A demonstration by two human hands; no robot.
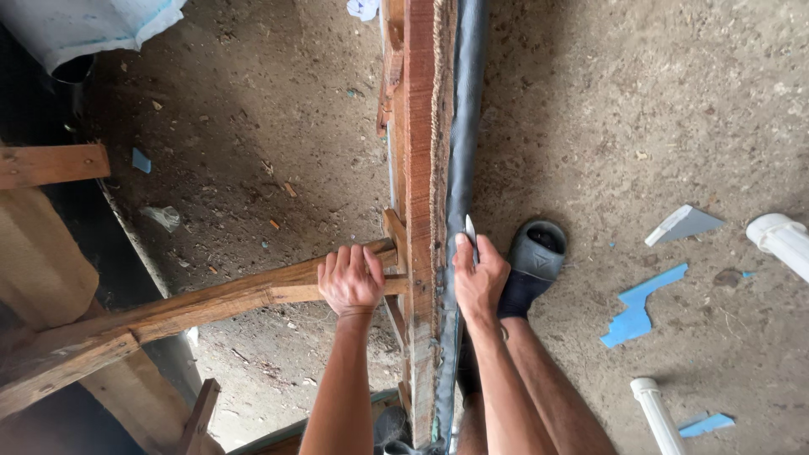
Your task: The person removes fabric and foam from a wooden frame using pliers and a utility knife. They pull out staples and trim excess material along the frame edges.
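Down close, the left hand (pixel 350 281) is closed over a rough wooden brace (pixel 168 316), fingers curled across its top where it meets the upright wooden frame (pixel 419 211). The right hand (pixel 478 282) is closed around a small blade (pixel 470 232), whose pale tip points up along the frame's right edge. Whether the blade touches anything cannot be told.

Along that right edge runs a strip of black sheeting (pixel 463 126), lying against a line of coarse fraying fabric (pixel 439 109) on the frame's face. Just beside the right hand, a foot in a black sandal (pixel 533 265) stands on the ground.

Underfoot is a floor (pixel 270 126) of packed brown dirt, scattered with chips and small debris. Blue scraps (pixel 639 305) lie to the right of the sandal, with a grey wedge-shaped piece (pixel 683 224) beyond them. White pipes (pixel 657 413) lie near the lower right corner and another (pixel 779 240) at the right edge. To the left stand more wooden boards (pixel 50 164), and in the far upper left corner a pale sack (pixel 93 25) rests over a dark opening.
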